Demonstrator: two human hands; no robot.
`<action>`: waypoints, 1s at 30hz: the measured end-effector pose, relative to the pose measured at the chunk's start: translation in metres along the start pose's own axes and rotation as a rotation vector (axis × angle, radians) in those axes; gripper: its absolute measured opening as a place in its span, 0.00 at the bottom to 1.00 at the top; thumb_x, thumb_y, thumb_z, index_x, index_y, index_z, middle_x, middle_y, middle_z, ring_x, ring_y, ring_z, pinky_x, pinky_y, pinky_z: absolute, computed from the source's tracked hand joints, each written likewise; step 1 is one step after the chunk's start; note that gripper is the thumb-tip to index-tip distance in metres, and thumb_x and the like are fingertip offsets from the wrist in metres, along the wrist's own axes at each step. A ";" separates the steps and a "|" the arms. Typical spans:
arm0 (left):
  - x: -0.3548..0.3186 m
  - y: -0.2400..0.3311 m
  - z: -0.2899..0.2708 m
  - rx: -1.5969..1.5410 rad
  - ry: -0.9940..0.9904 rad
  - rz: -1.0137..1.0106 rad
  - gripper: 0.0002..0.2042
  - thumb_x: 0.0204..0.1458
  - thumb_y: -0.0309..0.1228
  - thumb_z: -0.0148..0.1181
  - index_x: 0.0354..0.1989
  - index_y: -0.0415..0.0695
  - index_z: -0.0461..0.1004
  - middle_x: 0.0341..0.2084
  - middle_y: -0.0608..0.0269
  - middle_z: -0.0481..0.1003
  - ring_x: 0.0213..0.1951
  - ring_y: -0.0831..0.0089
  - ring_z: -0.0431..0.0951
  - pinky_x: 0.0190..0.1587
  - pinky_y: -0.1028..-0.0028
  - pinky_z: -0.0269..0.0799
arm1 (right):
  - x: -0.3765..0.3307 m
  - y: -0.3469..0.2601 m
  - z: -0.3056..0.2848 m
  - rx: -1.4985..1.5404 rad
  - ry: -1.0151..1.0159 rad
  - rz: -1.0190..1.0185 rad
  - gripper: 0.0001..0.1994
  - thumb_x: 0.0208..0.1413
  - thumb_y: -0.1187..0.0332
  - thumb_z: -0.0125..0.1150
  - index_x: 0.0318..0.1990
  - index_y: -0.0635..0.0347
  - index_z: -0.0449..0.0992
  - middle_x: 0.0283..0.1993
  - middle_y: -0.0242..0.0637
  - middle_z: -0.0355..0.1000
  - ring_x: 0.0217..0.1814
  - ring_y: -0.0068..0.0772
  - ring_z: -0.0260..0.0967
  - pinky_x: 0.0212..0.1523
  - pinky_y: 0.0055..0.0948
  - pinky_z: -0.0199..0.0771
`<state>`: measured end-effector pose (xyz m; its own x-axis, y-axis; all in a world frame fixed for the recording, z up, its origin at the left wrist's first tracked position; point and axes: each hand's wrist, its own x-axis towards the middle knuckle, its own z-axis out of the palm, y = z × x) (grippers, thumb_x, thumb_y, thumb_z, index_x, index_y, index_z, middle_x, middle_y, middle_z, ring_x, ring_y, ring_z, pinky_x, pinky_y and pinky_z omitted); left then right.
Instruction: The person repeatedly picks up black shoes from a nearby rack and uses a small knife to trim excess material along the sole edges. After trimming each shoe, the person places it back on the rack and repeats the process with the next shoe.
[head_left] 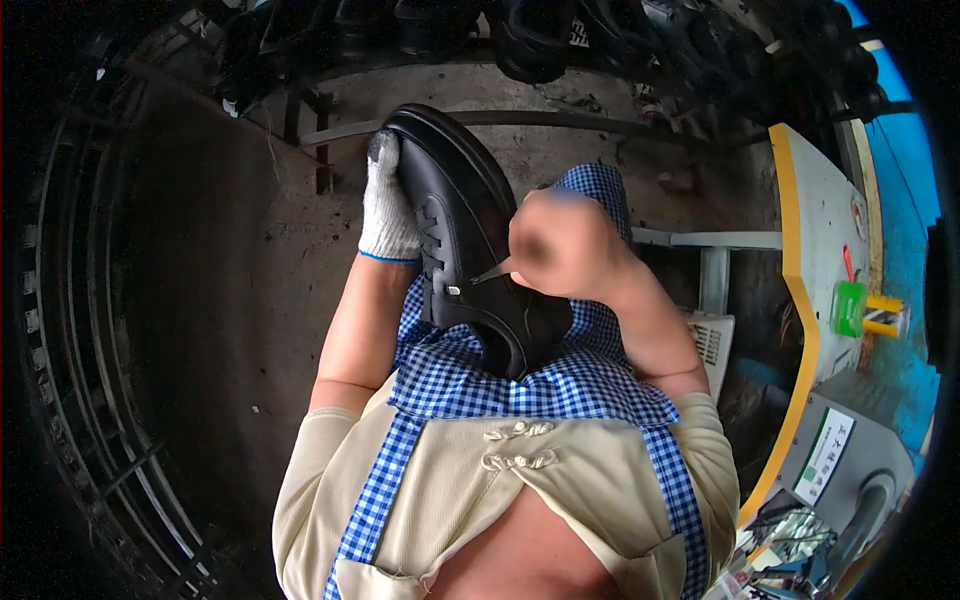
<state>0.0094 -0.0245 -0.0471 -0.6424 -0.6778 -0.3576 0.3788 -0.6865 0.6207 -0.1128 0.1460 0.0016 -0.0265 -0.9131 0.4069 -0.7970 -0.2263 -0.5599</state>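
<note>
A black lace-up shoe [470, 215] rests on my lap, toe pointing away, heel against my blue-checked apron [530, 385]. My left hand [388, 205], in a white knit glove, grips the shoe's left side near the toe. My right hand [562, 245], bare and blurred, is closed on a thin pointed metal tool [490, 274]. The tool's tip touches the shoe's upper close to the laces.
A yellow-edged grey machine table [815, 250] stands at the right, with a green object [850, 305] on it. Dark shoes [530, 40] are piled at the far side. A metal rack [80, 400] curves along the left. Bare concrete floor [230, 260] lies ahead.
</note>
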 end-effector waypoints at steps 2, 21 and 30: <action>0.001 0.000 0.000 -0.014 0.002 -0.023 0.25 0.58 0.50 0.56 0.53 0.42 0.72 0.45 0.54 0.77 0.44 0.61 0.79 0.47 0.63 0.79 | -0.004 0.003 0.006 0.067 0.079 0.022 0.13 0.39 0.74 0.68 0.28 0.58 0.67 0.26 0.35 0.68 0.23 0.35 0.72 0.23 0.31 0.72; 0.003 -0.003 -0.002 0.019 -0.002 0.026 0.30 0.54 0.56 0.58 0.56 0.44 0.70 0.48 0.54 0.76 0.47 0.59 0.77 0.52 0.60 0.76 | -0.014 -0.001 0.016 0.165 0.317 -0.038 0.12 0.40 0.82 0.63 0.33 0.60 0.69 0.34 0.38 0.75 0.22 0.23 0.72 0.23 0.21 0.72; 0.003 -0.001 -0.010 0.014 0.003 0.100 0.31 0.53 0.56 0.60 0.55 0.43 0.71 0.48 0.53 0.76 0.47 0.59 0.77 0.51 0.61 0.77 | -0.021 -0.002 0.006 0.165 0.194 0.120 0.17 0.46 0.80 0.69 0.46 0.60 0.78 0.36 0.37 0.74 0.24 0.21 0.68 0.25 0.19 0.69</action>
<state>0.0139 -0.0283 -0.0558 -0.5999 -0.7437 -0.2950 0.4318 -0.6113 0.6632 -0.1069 0.1633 -0.0097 -0.2426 -0.8586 0.4516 -0.6723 -0.1869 -0.7163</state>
